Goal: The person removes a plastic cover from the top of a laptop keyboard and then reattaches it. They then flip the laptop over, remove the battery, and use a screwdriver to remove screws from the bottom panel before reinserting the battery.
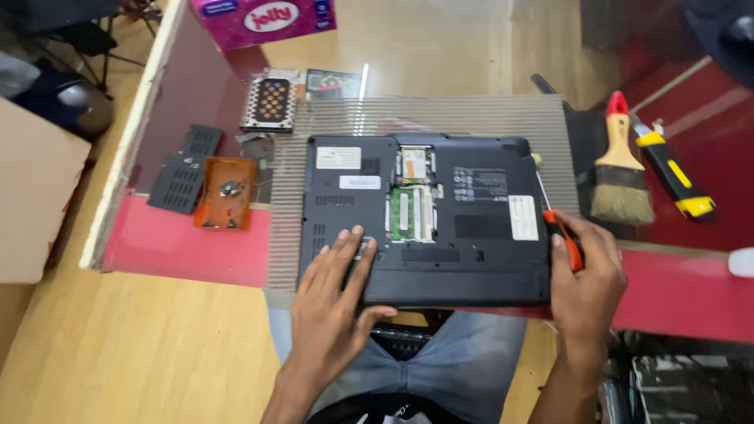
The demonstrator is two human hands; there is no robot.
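Laptop [440,220] between orange tray [226,192] and paintbrush [620,169]

A ribbed grey work mat [440,118] lies across the glass-topped desk [440,47] with its red lower edge. Left of the mat sit two black vented plastic cover plates [188,169], and just beside them an orange rectangular tray [226,192] holding a small metal part. Off the mat's far-left corner rests a perforated metal drive caddy [269,100], with a pink cardboard tissue box [263,20] farther back. Right of the mat lie a wooden-handled paintbrush with a red tip [620,169] and, just beside it, a yellow and black utility knife [671,174].
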